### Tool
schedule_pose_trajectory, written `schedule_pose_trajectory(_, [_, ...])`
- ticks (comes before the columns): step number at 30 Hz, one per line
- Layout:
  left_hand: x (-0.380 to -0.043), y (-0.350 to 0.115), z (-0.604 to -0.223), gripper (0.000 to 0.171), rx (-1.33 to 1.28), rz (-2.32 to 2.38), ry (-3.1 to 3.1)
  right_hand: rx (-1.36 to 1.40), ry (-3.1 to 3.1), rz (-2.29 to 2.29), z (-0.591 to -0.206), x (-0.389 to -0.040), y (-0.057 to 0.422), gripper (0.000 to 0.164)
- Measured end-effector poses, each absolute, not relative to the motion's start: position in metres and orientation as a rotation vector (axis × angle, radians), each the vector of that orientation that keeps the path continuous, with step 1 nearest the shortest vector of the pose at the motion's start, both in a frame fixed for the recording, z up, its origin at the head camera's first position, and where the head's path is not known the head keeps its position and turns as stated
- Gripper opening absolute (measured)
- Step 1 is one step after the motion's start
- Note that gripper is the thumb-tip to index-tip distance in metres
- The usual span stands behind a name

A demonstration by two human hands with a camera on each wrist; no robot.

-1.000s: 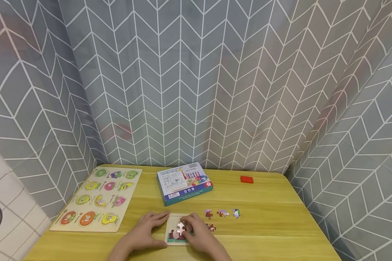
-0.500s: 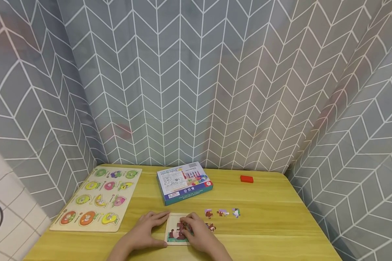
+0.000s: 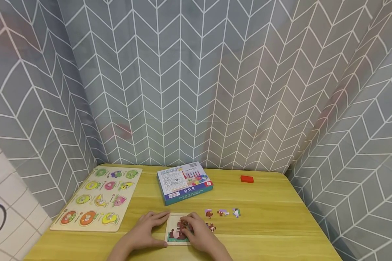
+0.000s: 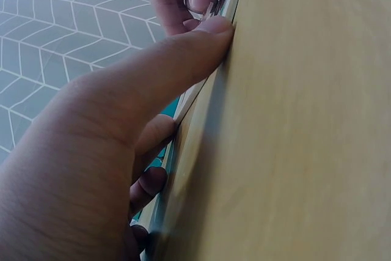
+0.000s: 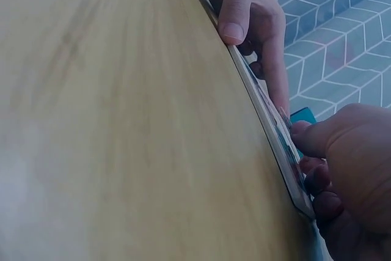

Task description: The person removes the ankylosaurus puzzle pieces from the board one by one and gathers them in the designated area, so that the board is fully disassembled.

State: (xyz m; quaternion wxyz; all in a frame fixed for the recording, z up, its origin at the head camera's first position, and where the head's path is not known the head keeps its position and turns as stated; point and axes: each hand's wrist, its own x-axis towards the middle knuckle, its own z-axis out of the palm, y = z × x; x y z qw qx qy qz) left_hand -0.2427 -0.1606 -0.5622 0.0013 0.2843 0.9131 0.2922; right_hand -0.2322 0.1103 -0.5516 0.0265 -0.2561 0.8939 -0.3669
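Left hand (image 3: 143,231): fingers flat, bracing puzzle tray (image 3: 172,221); hold it firm
Right hand (image 3: 196,232): fingertips pressing piece (image 3: 182,228) down; push evenly, straight

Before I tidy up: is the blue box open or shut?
Shut: the blue box lies flat, lid on, nothing spilling out.
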Motion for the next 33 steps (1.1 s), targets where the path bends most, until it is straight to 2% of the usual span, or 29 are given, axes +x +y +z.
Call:
schedule_pose_trajectory(21, [-0.242,-0.16,-0.56,0.094,0.875,0.908,2.855,-0.759,2.72,-1.18,-0.533,-0.232,0.113,0.038])
schedule_pose_trajectory(26, [-0.243,-0.161,-0.561,0.096,0.888,0.903,2.854,-0.744,2.767,-1.206,-0.523,-0.229,0.132,0.037])
schedule_pose_trajectory(33, [-0.243,-0.162,-0.562,0.096,0.903,0.928,2.85,-0.677,2.88,-1.224,-0.524,-0.227,0.184,0.037])
